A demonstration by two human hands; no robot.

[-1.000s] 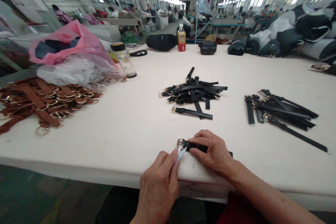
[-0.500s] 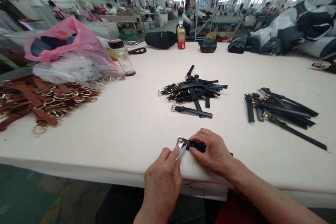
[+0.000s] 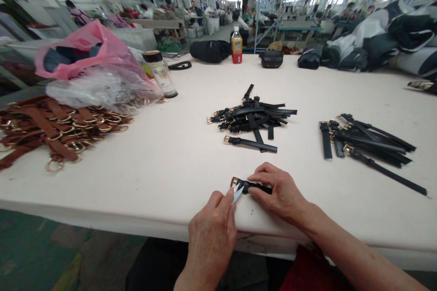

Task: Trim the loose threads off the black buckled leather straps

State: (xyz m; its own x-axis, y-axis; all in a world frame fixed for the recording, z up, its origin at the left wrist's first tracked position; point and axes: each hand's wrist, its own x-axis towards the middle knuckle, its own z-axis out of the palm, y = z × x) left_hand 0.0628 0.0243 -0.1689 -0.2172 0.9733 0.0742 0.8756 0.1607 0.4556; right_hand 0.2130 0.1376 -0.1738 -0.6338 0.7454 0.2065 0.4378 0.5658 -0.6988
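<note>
My left hand (image 3: pixel 212 229) is closed around small thread snips (image 3: pixel 237 194), their pale blades slightly apart and their handles hidden in my fist. The blade tips touch a black buckle strap (image 3: pixel 253 186) near its gold buckle, beside the strap loop. From the other side, my right hand (image 3: pixel 286 196) holds this strap on the table, thumb along the near edge and fingers along the far one. Part of the strap's tail is hidden beneath the palm. Dark thread bits lie just below it. Beyond my hands is a pile of black buckle straps (image 3: pixel 252 113), with a single strap in front.
A second group of black straps (image 3: pixel 370 141) lies to the right. On the left are brown straps with gold rings (image 3: pixel 54 122), a pink plastic bag (image 3: pixel 99 50) and a clear jar (image 3: pixel 162 77). A drink bottle (image 3: pixel 236 46) stands at the back of the white table (image 3: pixel 164 159).
My right hand's fingers have loosened and shifted slightly along the strap, away from the buckle. The snips stay at the same spot by the loop.
</note>
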